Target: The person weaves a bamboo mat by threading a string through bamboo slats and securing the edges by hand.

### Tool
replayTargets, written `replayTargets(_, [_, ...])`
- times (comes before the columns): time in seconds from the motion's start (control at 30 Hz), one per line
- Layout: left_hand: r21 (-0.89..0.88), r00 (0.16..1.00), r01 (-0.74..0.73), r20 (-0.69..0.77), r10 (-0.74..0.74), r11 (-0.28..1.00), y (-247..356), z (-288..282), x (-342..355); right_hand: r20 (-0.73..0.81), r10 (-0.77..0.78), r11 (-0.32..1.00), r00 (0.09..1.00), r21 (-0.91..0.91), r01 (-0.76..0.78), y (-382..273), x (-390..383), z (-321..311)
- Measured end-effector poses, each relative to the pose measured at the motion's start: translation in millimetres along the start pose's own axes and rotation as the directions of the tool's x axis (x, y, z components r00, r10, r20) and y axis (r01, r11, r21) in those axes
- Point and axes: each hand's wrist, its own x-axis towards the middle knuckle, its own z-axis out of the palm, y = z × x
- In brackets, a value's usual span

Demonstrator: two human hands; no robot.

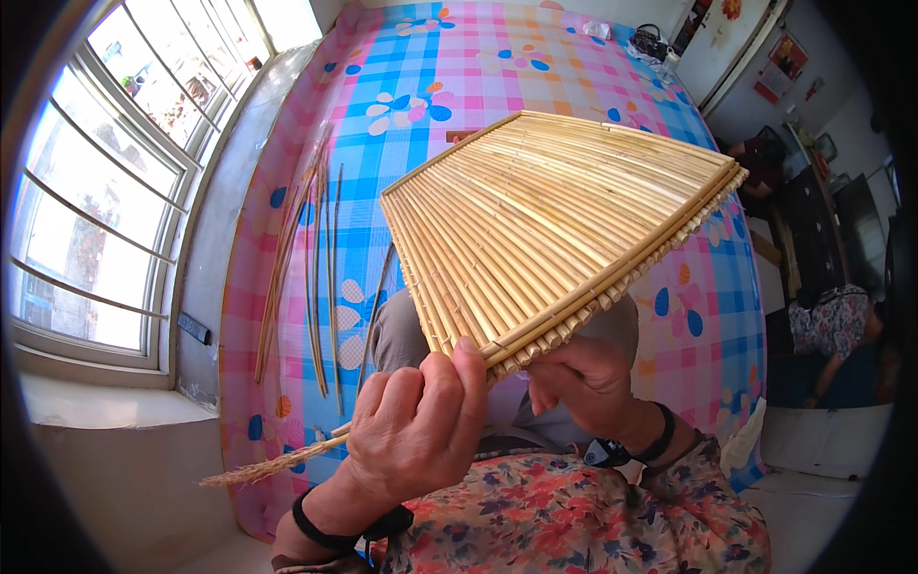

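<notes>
A panel of pale reed stalks [555,220], laid side by side and bound along its edges, tilts above my lap. My left hand [416,416] is closed on its near corner, the thumb pressed against the edge strip. From behind that hand a loose reed stalk with a frayed, feathery end [253,469] sticks out to the left; whether my fingers hold it too is hidden. My right hand [583,383] is closed with curled fingers just under the panel's near right edge, beside the cut stalk ends. Anything between those fingers is too hidden to make out.
Several long thin stalks [287,258] lie on the checked, flowered bed sheet [402,57] at left. A barred window [115,191] and sill run along the left, with a dark remote-like object [194,328]. At right, another person in a patterned top [832,320] bends down.
</notes>
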Motion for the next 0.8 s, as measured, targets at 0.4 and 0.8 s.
replayTargets(0.4, [-0.013,0.999,0.035,-0.037,-0.036,0.999,2,2,-4,-0.060,0.178,0.943,0.982,0.295,-0.153,-7,-5,11])
replayTargets(0.8, [-0.028,0.994,0.063,-0.083,-0.065,0.998,-1,9,-9,0.050,0.144,0.780,0.988,0.609,-0.144,2,2,12])
